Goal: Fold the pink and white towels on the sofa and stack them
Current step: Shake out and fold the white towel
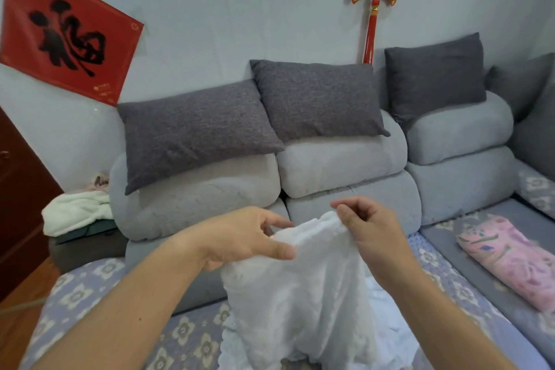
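Observation:
A white towel (303,303) hangs bunched in front of me, lifted above the sofa seat, its scalloped lower edge resting on the seat cover. My left hand (240,237) pinches the towel's top edge from the left with thumb and fingers. My right hand (366,225) grips the same top edge from the right, fingers curled. A pink patterned towel (507,261) lies rolled up on the right part of the sofa, apart from both hands.
The grey sofa (354,207) carries dark grey pillows (195,132) along its back. A floral blue seat cover (186,336) lies under the towel. A cream cloth (75,210) sits on a side stand at the left, beside a dark wooden cabinet (18,195).

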A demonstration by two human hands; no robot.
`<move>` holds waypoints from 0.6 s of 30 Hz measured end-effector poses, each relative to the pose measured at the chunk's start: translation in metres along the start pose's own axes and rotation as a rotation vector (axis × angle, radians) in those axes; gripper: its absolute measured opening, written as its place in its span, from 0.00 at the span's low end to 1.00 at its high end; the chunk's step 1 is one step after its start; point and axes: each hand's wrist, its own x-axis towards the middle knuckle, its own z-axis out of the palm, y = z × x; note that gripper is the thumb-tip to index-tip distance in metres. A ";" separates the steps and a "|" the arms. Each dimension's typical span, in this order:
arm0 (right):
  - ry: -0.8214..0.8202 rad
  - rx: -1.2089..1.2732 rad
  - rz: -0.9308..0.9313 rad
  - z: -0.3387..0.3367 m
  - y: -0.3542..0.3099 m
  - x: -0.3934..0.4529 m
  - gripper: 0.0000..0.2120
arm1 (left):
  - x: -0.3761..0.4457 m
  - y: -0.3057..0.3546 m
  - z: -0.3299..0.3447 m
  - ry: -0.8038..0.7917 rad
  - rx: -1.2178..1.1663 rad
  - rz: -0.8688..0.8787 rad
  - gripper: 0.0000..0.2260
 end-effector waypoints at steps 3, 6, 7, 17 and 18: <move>-0.009 -0.059 -0.132 -0.006 0.001 0.001 0.06 | 0.005 0.013 -0.003 0.236 0.096 0.086 0.05; -0.069 -0.388 -0.356 -0.011 0.008 -0.001 0.09 | 0.006 0.036 -0.007 0.518 0.216 0.304 0.06; -0.064 -0.524 -0.428 -0.010 0.012 0.001 0.09 | 0.006 0.043 -0.005 0.545 0.259 0.388 0.06; 0.325 -0.606 -0.272 -0.025 0.002 0.023 0.17 | 0.000 0.073 0.001 0.602 0.396 0.568 0.07; 0.310 -0.598 -0.225 -0.024 0.003 0.023 0.17 | -0.002 0.075 0.000 0.615 0.399 0.587 0.08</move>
